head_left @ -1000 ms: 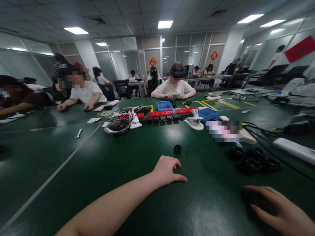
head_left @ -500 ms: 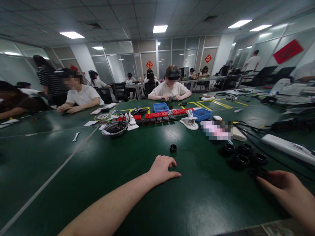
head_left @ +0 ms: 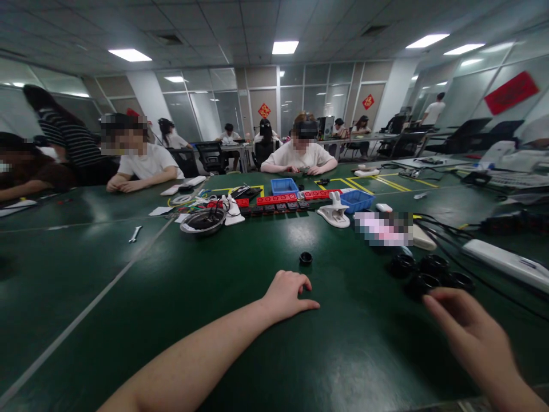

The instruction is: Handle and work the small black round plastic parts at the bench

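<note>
My left hand [head_left: 288, 293] rests on the green table with its thumb apart from its curved fingers, holding nothing. Just beyond its fingertips stands a small black ring-shaped part [head_left: 306, 258]. On the right, my right hand [head_left: 469, 329] is closed, thumb and fingertips brought together at the near edge of a cluster of similar black rings. Its fingertips overlap the nearest ring [head_left: 422, 283]; other rings [head_left: 403, 264] lie behind it. Whatever is between those fingers is hidden by the hand.
Beyond lie red and black strips [head_left: 277, 199], a white clamp-like stand [head_left: 334, 213], blue bins [head_left: 283, 186] and a round dish of cables [head_left: 202, 222]. A wrench [head_left: 135, 234] lies left; a white power strip [head_left: 506, 263] and cables lie right. Co-workers sit across the table.
My right hand has moved left, from beside a black ring at the cluster's near right to the nearest ring; that ring no longer shows. My left hand stays in place. The view shifts slightly.
</note>
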A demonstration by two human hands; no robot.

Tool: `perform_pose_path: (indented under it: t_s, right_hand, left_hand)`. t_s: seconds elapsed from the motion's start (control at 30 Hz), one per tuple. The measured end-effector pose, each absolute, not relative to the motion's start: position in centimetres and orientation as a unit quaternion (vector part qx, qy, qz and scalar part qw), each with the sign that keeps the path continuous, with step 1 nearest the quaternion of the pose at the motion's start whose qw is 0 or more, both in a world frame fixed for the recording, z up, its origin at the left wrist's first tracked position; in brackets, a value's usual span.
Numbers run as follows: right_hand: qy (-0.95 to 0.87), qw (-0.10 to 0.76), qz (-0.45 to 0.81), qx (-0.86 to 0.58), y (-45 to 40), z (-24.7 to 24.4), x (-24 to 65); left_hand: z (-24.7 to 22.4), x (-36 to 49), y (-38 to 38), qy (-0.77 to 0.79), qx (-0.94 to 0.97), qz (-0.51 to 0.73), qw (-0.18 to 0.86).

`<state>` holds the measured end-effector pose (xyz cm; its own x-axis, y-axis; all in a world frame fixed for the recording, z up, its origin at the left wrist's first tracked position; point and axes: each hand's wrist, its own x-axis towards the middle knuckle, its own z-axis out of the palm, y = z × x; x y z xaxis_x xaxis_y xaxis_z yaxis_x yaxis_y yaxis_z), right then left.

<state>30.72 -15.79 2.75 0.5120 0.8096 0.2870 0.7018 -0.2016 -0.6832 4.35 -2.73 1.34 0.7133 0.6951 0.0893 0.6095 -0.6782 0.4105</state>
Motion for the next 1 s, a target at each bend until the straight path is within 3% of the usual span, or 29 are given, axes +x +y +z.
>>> perform_pose_path:
  t_s: [0.07,0.17,0.47,0.83,1.0]
  right_hand:
    - [-0.614,0.353,0.137,-0.692,-13.4,3.4,27.4]
    - [-0.702,0.291,0.139,-0.635,-8.8,3.3,23.3]
    - [-0.729,0.181,0.059,-0.657,-0.3,1.0,18.9]
    - [-0.754,0.136,0.217,-0.605,-14.1,3.2,23.8]
    - [-0.673,0.168,0.162,-0.702,-20.1,-0.5,31.4]
  left_hand:
    - [1.3,4.3,-2.6,0.355,0.91,0.125,0.175]
    - [1.2,4.0,-2.4,0.333,0.917,0.136,0.17]
    - [0.8,3.4,-1.9,0.293,0.929,0.16,0.162]
    - [0.2,3.7,-1.4,0.276,0.941,0.153,0.124]
    - [0.3,3.7,-1.4,0.274,0.942,0.148,0.124]
